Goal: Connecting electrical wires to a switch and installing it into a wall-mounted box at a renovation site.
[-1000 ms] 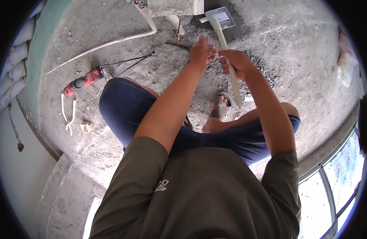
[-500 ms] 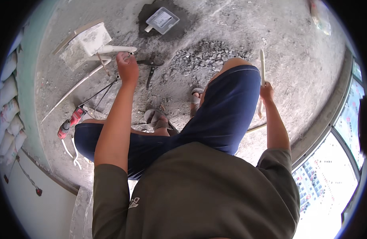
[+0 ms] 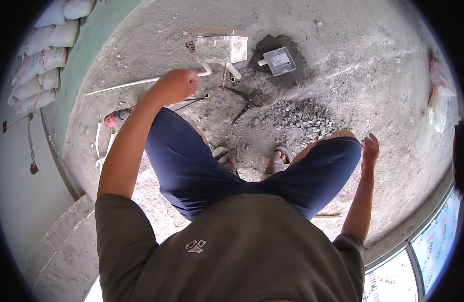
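My left hand (image 3: 177, 85) is raised over the floor at the left, fingers curled closed. Whatever it holds, if anything, is hidden. Just beyond it lie a long thin white pipe (image 3: 141, 82) and a dusty whitish box (image 3: 222, 49) with short pipe pieces beside it. A black-handled plier-like cutter (image 3: 248, 100) lies open on the floor right of this hand. Below the hand, a red and black power drill (image 3: 116, 117) is partly covered by my forearm. My right hand (image 3: 370, 149) hangs beside my right knee with fingers apart and nothing visible in it.
A clear-lidded box (image 3: 280, 61) sits on a dark patch of the rough floor. Grey rubble (image 3: 312, 118) is heaped ahead of my feet. White sacks (image 3: 45, 60) are stacked at the far left, and a plastic bag (image 3: 440, 95) lies at the right. White pipe pieces (image 3: 99, 138) lie near the drill.
The long pale stick has left my right hand and is out of sight. My left hand has drawn back from the pipe end by the box. The view has shifted, and my knees are wider apart.
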A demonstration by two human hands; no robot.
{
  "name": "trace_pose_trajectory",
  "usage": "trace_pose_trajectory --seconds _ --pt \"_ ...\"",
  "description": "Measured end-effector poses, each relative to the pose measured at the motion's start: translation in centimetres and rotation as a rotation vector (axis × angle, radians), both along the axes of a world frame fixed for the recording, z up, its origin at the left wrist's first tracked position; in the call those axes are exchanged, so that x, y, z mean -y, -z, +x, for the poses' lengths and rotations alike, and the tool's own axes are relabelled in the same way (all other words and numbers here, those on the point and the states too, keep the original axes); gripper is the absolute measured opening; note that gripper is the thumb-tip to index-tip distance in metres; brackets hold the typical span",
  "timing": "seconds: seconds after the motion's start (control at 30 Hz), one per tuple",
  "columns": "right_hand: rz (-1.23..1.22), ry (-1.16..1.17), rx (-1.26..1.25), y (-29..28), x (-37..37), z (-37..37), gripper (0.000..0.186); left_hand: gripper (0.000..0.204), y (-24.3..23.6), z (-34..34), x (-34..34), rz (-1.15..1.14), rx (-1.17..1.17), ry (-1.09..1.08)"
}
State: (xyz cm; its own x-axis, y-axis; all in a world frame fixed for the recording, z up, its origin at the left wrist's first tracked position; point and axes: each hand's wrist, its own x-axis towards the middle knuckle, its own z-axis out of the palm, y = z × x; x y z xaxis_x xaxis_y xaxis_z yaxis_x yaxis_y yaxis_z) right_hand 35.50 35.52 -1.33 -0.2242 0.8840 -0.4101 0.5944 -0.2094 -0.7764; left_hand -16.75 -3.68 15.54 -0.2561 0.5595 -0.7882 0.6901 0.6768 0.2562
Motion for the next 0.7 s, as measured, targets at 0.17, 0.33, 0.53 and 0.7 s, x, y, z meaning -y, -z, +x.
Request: trace_pose_trajectory --seconds 0.17,0.33,0.53,0.7 --pt "0.138 -0.26 -0.197 -10.3 1.3 -15.8 0.034 0.022 -1.8 -0.1 2.6 0.884 -0.172 -0.77" --pt "0.227 -0.677 -0.189 -11.9 9.2 -25.0 0.029 0.021 -0.2 0.9 0.7 1.226 -0.128 -1.049" --pt "0.289 -1.201 0.119 -4.6 19.8 -28.6 0.025 0.021 -0.7 0.4 1.2 1.251 -0.439 -0.973" --pt "0.435 -1.715 0.232 3.6 29.1 -28.9 0.027 0.019 -1.8 2.0 0.1 1.378 -0.472 -0.865"
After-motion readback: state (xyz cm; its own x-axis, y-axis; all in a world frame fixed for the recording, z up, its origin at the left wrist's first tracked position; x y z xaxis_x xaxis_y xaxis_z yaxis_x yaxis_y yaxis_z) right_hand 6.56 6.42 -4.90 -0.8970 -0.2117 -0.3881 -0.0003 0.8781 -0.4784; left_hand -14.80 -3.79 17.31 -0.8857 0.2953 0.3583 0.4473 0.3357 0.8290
